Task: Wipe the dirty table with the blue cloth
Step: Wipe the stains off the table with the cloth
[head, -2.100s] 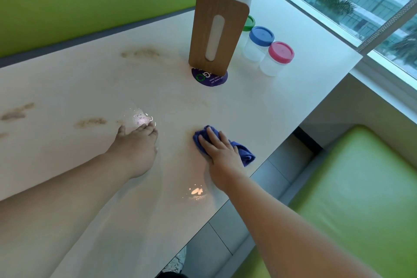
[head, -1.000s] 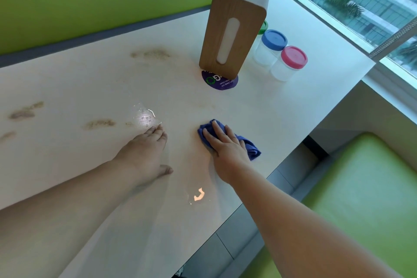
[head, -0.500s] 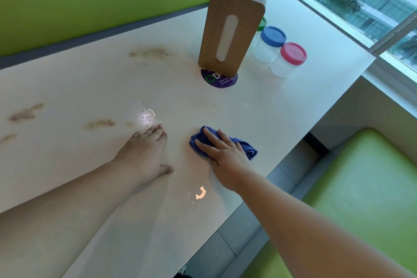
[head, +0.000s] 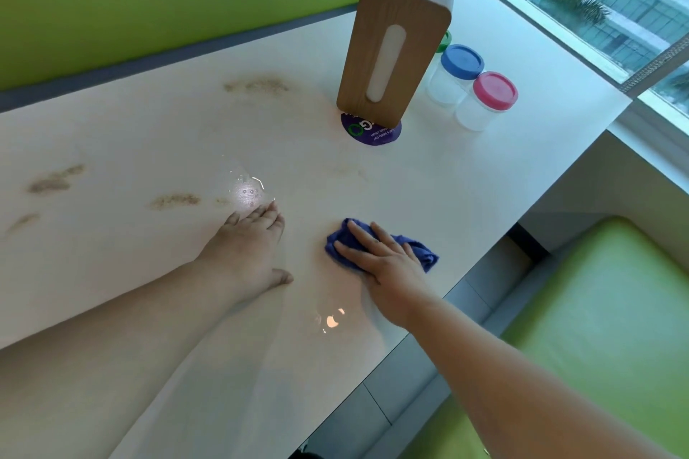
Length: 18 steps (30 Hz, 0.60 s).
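Near the front edge of the white table, my right hand presses flat on the bunched blue cloth, fingers straight and spread over it. My left hand lies palm-down just beside it, fingers straight, holding nothing. Brown smears streak the tabletop to my left; a wooden tissue box stands farther back.
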### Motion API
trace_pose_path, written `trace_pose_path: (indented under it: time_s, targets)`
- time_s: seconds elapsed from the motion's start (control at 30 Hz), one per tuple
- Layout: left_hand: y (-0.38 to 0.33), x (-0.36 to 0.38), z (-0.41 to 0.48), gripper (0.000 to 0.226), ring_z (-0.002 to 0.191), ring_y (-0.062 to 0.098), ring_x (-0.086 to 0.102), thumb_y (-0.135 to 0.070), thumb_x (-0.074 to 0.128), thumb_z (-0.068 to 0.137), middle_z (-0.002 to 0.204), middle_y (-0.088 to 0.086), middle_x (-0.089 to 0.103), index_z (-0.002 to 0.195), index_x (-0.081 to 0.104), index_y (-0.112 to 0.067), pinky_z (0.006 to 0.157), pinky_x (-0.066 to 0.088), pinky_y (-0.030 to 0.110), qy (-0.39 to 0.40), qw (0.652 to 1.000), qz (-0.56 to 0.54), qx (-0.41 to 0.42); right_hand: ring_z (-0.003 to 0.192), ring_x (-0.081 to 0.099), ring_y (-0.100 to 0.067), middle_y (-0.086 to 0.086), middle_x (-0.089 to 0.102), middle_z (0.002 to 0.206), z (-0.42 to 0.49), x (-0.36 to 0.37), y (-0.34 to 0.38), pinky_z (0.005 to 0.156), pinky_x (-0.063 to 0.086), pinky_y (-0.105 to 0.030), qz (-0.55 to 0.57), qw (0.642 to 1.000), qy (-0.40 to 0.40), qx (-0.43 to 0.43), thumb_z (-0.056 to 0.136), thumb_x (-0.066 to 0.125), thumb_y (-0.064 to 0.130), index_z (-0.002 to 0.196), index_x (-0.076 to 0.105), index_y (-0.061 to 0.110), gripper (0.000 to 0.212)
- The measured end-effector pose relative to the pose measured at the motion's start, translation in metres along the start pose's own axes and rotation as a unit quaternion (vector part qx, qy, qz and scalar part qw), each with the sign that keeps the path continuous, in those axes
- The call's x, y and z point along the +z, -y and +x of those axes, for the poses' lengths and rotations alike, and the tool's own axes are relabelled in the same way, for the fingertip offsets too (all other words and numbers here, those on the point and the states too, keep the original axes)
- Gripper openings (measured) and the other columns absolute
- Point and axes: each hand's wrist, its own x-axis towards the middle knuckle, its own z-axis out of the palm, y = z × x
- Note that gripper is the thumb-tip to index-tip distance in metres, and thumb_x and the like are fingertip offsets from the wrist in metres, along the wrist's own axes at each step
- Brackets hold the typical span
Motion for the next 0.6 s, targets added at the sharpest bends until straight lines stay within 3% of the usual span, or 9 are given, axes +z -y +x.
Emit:
trace_pose_path:
  time_s: [0.17,0.3,0.4,0.5,0.6]
  targets:
    - [-0.002,-0.001,0.001,0.095,0.147,0.013,-0.006,-0.059,0.055,0.081,0.159,0.001,-0.007,0.15,0.007,-0.015,0.12,0.004,0.036,0.006,1.0,-0.006,-0.002,0.147,-0.007,-0.017,0.023,-0.003,0.157,0.033,-0.01,0.009,0.115,0.005,-0.05,-0.009,0.996,-0.011,0.085,0.096,0.028,0.011,0.142,0.019,0.054,0.064]
    - [-0.002,-0.001,0.0,0.095,0.147,0.013,-0.004,-0.059,0.056,0.08,0.159,0.001,-0.007,0.15,0.006,-0.016,0.119,0.005,0.036,0.004,1.0,-0.003,-0.007,0.147,-0.007,-0.015,0.026,-0.002,0.156,0.024,0.005,0.035,0.116,0.006,-0.05,-0.003,1.0,0.019,0.004,0.096,0.03,0.015,0.141,0.02,0.055,0.061]
    - [0.0,-0.003,0.0,0.095,0.147,0.012,-0.005,-0.057,0.057,0.08,0.159,0.001,-0.007,0.15,0.007,-0.016,0.119,0.005,0.037,0.009,1.0,0.0,-0.004,0.147,-0.001,-0.011,0.034,0.0,0.151,-0.003,0.013,0.011,0.114,0.014,-0.05,0.001,1.0,-0.006,-0.022,0.096,0.035,0.014,0.137,0.025,0.059,0.062]
    - [0.001,-0.002,0.001,0.094,0.147,0.011,-0.006,-0.056,0.057,0.08,0.159,0.001,-0.007,0.15,0.007,-0.016,0.119,0.005,0.037,0.009,1.0,0.001,0.0,0.147,0.001,-0.012,0.036,-0.004,0.147,0.0,0.002,-0.011,0.115,0.011,-0.045,-0.005,0.999,-0.021,0.041,0.095,0.034,0.01,0.137,0.024,0.06,0.066]
    - [0.0,0.0,0.001,0.095,0.147,0.012,-0.006,-0.057,0.057,0.08,0.159,0.001,-0.008,0.15,0.007,-0.016,0.119,0.004,0.038,0.01,1.0,-0.001,0.001,0.147,-0.004,-0.016,0.027,-0.003,0.155,0.025,-0.007,0.006,0.115,0.006,-0.048,-0.013,0.997,-0.011,0.078,0.095,0.028,0.009,0.14,0.018,0.057,0.067]
